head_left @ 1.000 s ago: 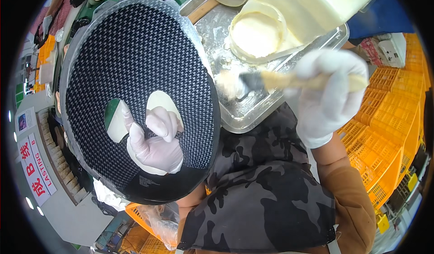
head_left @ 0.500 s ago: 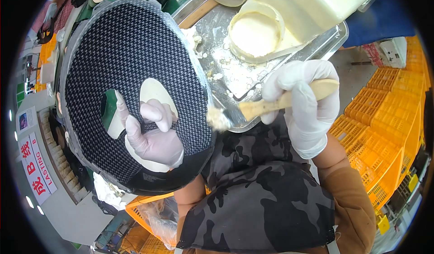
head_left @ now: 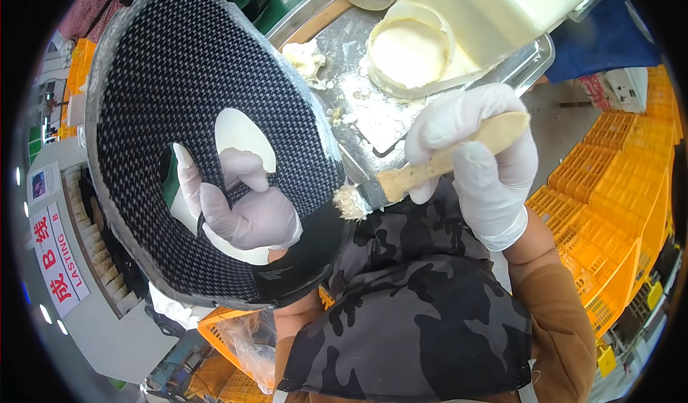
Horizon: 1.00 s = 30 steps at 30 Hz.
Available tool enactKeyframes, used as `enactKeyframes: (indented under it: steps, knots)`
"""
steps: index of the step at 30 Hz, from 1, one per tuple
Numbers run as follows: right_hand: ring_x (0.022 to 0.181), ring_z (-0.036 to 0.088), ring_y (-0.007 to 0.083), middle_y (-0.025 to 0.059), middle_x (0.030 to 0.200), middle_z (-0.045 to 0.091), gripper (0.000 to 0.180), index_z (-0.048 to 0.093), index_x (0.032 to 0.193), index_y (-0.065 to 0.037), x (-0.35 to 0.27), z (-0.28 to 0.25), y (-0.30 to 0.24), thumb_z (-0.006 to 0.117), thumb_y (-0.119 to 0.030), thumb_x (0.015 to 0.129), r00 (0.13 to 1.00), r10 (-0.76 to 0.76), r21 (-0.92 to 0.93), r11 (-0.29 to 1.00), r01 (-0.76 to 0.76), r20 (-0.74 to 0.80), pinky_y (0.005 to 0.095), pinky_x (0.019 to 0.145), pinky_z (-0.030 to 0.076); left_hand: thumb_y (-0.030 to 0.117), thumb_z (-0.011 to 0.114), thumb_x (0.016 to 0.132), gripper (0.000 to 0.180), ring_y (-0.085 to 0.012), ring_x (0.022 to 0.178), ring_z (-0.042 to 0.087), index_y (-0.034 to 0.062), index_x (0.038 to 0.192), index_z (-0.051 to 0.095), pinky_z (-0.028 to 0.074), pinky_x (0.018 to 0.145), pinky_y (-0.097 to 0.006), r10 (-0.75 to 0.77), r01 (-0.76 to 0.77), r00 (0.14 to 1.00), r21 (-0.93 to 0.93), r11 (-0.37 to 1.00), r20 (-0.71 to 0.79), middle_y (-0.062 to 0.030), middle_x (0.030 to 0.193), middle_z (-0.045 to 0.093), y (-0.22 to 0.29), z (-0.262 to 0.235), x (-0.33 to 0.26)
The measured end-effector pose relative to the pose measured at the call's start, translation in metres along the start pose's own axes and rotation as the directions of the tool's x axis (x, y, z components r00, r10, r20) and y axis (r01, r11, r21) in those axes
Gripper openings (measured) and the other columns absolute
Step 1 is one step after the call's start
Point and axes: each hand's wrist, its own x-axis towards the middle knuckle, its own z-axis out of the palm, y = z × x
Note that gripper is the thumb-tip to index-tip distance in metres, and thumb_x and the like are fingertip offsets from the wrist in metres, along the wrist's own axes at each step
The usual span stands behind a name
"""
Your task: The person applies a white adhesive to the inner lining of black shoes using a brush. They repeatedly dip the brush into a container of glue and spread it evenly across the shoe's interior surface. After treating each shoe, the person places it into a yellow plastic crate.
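The big black woven shell [head_left: 179, 80] is wide and curved, with a checked pattern and two holes near its middle. It fills the left of the view. Its long side runs from the top down to the person's lap. The left hand [head_left: 240, 206], in a white glove, pokes fingers through the holes and grips the shell. The right hand [head_left: 476, 163], also gloved, is closed around one wooden brush [head_left: 430, 170]. The brush lies slanted, bristles pointing left, just at the shell's edge, maybe touching it. Behind sits one metal tray [head_left: 527, 62] with a round white tub [head_left: 408, 51]. Orange crates [head_left: 616, 188] stand at the right.
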Motion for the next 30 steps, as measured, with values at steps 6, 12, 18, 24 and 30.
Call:
enactKeyframes:
  steps: [6, 12, 18, 24, 30]
  knots:
    - [0.056, 0.056, 0.0174, 0.015, 0.079, 0.055, 0.028, 0.042, 0.094, 0.001, 0.023, -0.006, 0.005, 0.053, -0.023, 0.088, 0.957, -0.142, -0.229, 0.952, 0.202, 0.252, 0.0238, 0.051, 0.049, 0.01, 0.034, 0.093, 0.037, -0.0084, 0.046, 0.042, 0.01, 0.13, 0.038, 0.045, 0.051, -0.019, 0.323, -0.342, 0.939, 0.413, 0.844, 0.118, -0.0248, 0.1, 0.055, 0.005, 0.013, 0.009]
    - [0.052, 0.054, 0.0151, 0.0134, 0.076, 0.055, 0.028, 0.043, 0.092, -0.002, 0.003, 0.007, -0.016, 0.054, -0.027, 0.087, 0.979, 0.179, -0.067, 0.983, -0.173, 0.094, 0.0228, 0.05, 0.048, 0.009, 0.029, 0.093, 0.035, -0.0053, 0.039, 0.034, 0.0136, 0.125, 0.043, 0.036, 0.042, -0.012, 0.57, -0.609, 0.785, 0.473, 0.637, 0.242, -0.0226, 0.089, 0.059, -0.01, 0.001, 0.017]
    - [0.058, 0.058, 0.0165, 0.0097, 0.074, 0.058, 0.031, 0.053, 0.096, -0.002, 0.022, -0.004, -0.025, 0.063, -0.026, 0.08, 0.914, -0.217, -0.377, 0.859, 0.345, 0.342, 0.0247, 0.051, 0.048, 0.028, 0.037, 0.088, 0.048, -0.009, 0.044, 0.039, -0.0053, 0.122, 0.042, 0.037, 0.049, -0.016, 0.142, -0.073, 0.964, 0.288, 0.955, -0.227, -0.0135, 0.065, 0.057, 0.003, 0.015, 0.015]
    - [0.056, 0.059, 0.0191, 0.0041, 0.069, 0.051, 0.025, 0.055, 0.1, -0.016, 0.026, 0.026, -0.021, 0.058, -0.029, 0.079, 0.574, 0.171, -0.592, 0.367, 0.717, 0.801, 0.0271, 0.04, 0.043, 0.026, 0.035, 0.088, 0.047, -0.0142, 0.054, 0.053, -0.0088, 0.117, 0.047, 0.041, 0.05, -0.02, 0.276, -0.125, 0.859, 0.345, 0.93, -0.432, -0.0147, 0.067, 0.059, 0.026, 0.053, 0.058]
    - [0.052, 0.055, 0.0173, 0.0028, 0.068, 0.047, 0.018, 0.055, 0.089, -0.014, 0.041, 0.022, -0.014, 0.058, -0.018, 0.072, 0.608, -0.174, -0.573, 0.213, 0.791, 0.775, 0.0273, 0.039, 0.042, 0.044, 0.043, 0.089, 0.051, -0.0237, 0.087, 0.057, 0.0039, 0.121, 0.043, 0.05, 0.065, -0.03, -0.118, 0.108, 0.989, -0.11, 0.988, -0.087, -0.0148, 0.113, 0.054, 0.016, 0.02, 0.061]
